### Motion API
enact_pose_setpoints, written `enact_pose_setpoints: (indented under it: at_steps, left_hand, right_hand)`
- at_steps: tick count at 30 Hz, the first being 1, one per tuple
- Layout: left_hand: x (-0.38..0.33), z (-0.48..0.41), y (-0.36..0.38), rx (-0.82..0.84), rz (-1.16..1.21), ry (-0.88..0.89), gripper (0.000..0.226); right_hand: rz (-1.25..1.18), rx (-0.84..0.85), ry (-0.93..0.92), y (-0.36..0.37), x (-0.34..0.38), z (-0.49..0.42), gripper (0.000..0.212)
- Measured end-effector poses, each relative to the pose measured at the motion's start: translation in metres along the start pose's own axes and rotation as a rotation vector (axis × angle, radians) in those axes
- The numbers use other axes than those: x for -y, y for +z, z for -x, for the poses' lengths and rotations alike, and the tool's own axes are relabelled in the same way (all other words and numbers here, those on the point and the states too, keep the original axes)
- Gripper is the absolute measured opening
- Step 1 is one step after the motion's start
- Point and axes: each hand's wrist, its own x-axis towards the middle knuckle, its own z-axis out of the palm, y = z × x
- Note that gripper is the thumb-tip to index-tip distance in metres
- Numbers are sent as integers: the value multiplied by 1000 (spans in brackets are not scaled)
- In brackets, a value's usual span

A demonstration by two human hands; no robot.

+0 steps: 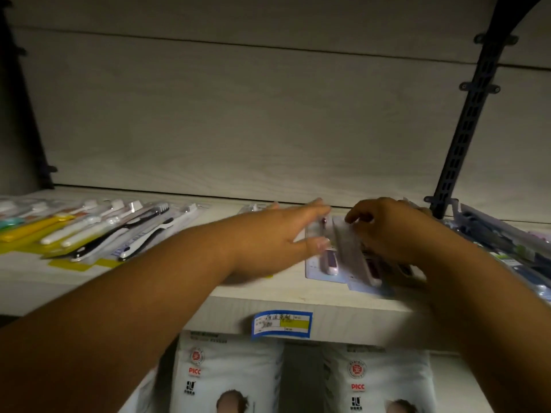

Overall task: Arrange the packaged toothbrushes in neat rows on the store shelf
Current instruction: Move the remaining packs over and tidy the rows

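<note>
On the pale wooden shelf lie packaged toothbrushes. A row of yellow, white and black ones lies at the left. In the middle sits a small stack of purple-handled toothbrush packs. My left hand grips the stack's left edge, thumb in front and fingers behind. From the right, my right hand closes its fingers over the top of the same packs. The far ends of the packs are hidden by my hands.
A pile of dark-blue packs lies at the right by a black slotted bracket. A blue and yellow price label sticks on the shelf's front edge. White bags hang below. The back panel stands close behind.
</note>
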Motion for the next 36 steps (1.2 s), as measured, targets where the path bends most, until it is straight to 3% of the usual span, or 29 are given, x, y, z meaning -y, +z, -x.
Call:
enact_pose_setpoints:
  at_steps: [3,6,10,13,18,22,30,36]
  left_hand:
    - [35,19,-22,-172,40,-46,53]
    - [69,42,-38,-299,13,-160,49]
    - [89,68,-45,-373,59,-212,49]
    - [93,80,-46,-385,125,-191,50]
    - [89,80,-41,-147,-5,-150,64]
    - [84,68,-30,70,-218,-36,73]
    - [88,66,-31,-39,-311,9,47]
    - [95,80,-34,-53,-348,-62,44]
  right_hand:
    - [-165,-127,-176,-16,23,2,25]
    - [-310,-92,-326,-29,58,5,28]
    - [-350,-82,-457,-23,102,-1,30]
    - [-469,-168,-495,-4,120,-8,28]
    - [-581,-400,-497,8,123,-11,24]
    - [-536,-463,-431,15,114,-12,20]
    - [-291,-240,-266,20,110,-9,23]
    - [-12,130,-176,27,139,2,35]
